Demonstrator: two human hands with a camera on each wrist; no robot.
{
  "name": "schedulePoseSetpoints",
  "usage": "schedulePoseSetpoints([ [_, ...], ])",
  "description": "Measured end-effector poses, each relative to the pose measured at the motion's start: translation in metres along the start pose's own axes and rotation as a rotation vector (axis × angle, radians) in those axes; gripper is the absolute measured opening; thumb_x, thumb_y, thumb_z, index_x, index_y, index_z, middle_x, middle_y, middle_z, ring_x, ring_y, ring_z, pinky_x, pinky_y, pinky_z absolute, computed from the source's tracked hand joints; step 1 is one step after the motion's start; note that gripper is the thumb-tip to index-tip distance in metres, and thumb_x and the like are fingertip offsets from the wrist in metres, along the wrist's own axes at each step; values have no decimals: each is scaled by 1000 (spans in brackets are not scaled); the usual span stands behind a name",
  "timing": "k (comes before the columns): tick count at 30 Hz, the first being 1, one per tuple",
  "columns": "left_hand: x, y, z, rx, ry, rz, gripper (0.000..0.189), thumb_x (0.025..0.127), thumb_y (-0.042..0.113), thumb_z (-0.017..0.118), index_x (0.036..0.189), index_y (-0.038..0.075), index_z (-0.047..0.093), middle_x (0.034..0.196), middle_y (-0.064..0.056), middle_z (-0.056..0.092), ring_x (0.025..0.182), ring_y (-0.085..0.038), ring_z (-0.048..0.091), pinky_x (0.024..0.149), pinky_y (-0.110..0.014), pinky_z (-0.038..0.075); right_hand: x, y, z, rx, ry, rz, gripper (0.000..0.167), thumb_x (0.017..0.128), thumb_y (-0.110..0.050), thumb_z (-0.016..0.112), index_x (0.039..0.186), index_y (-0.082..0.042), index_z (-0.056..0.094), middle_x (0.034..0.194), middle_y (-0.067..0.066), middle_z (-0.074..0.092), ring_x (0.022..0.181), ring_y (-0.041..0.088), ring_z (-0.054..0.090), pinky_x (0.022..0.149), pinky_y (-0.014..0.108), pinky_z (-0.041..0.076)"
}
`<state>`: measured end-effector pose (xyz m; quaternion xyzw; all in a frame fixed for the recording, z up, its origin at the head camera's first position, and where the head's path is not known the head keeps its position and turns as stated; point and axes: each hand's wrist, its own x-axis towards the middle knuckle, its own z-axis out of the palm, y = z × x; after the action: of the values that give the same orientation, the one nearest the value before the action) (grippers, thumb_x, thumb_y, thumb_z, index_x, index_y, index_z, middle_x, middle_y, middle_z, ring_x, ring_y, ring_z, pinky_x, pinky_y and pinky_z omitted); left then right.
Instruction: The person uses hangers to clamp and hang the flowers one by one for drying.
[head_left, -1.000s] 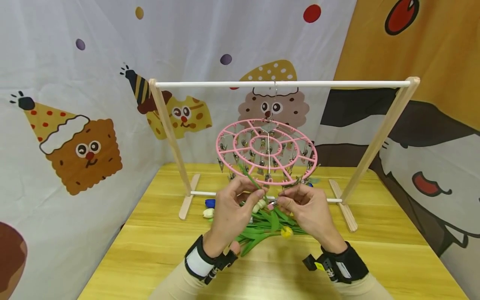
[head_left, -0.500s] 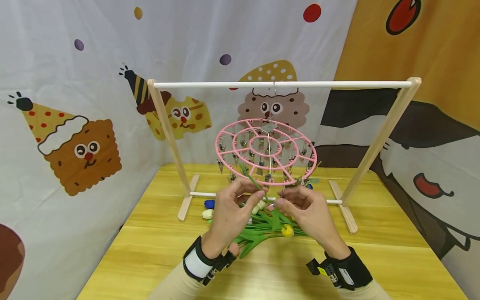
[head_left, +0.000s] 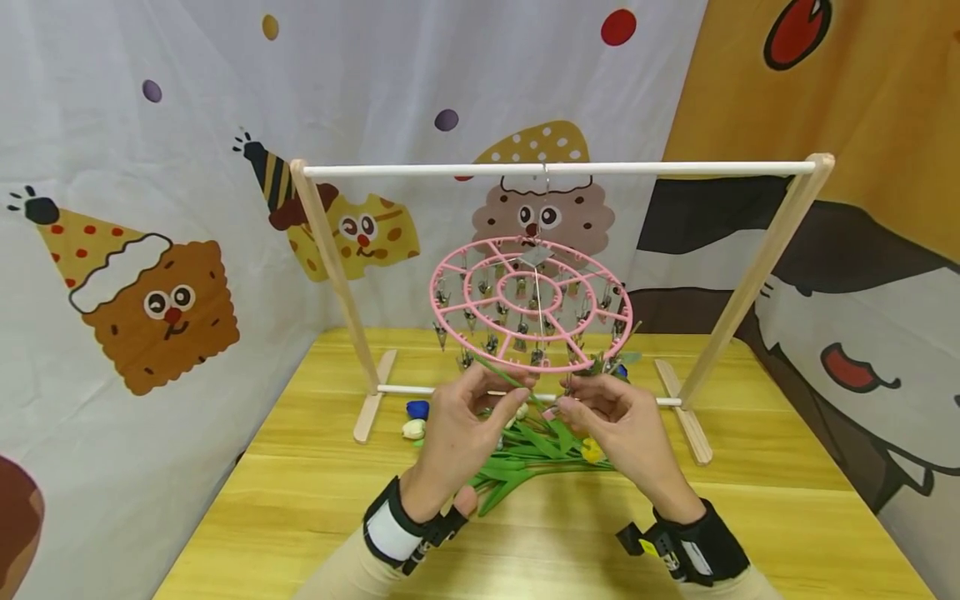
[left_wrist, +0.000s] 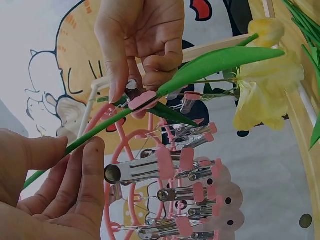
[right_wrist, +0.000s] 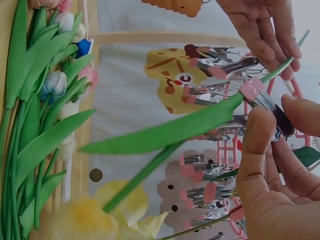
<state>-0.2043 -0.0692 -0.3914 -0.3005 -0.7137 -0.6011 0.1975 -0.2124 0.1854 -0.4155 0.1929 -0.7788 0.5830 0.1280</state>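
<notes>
Yellow tulip point(left_wrist: 215, 64), one, between both hands, below front rim of pink rack point(head_left: 576, 352). Stem lies flatter than half second ago; likely settling across clip point(right_wrist: 265, 102). Left hand point(head_left: 461, 417) pinches stem; right hand point(head_left: 618, 421) pinches clip, bite unclear. One rack, three rings; one stand point(head_left: 420, 170).

1. Head view is looking forward and down over the desk point(head_left: 570, 542), framing the full rack point(head_left: 762, 271) from farthest back.
2. Wrist views are facing the work from close range, rolled sideways in opposite directions.
3. Both are sharing the stem point(left_wrist: 100, 129), left hand point(left_wrist: 65, 185) and right hand point(left_wrist: 145, 40).
</notes>
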Motion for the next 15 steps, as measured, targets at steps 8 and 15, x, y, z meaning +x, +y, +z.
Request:
schedulePoseSetpoints([
  [8,-9,-3,-3,13,13,6,21,111,9,81,131,3,77,128,-14,86,112,-27,87,94,-33,75,-3,2,-2,23,-3,13,28,110,-8,83,138,-3,80,115,2,85,94,12,84,81,29,73],
  [15,-16,-4,-9,45,27,4,20,111,10,81,130,8,77,123,-13,85,108,-25,86,89,-32,74,0,3,-7,11,6,15,30,110,-10,83,139,-2,79,114,-1,86,92,15,85,82,29,73],
])
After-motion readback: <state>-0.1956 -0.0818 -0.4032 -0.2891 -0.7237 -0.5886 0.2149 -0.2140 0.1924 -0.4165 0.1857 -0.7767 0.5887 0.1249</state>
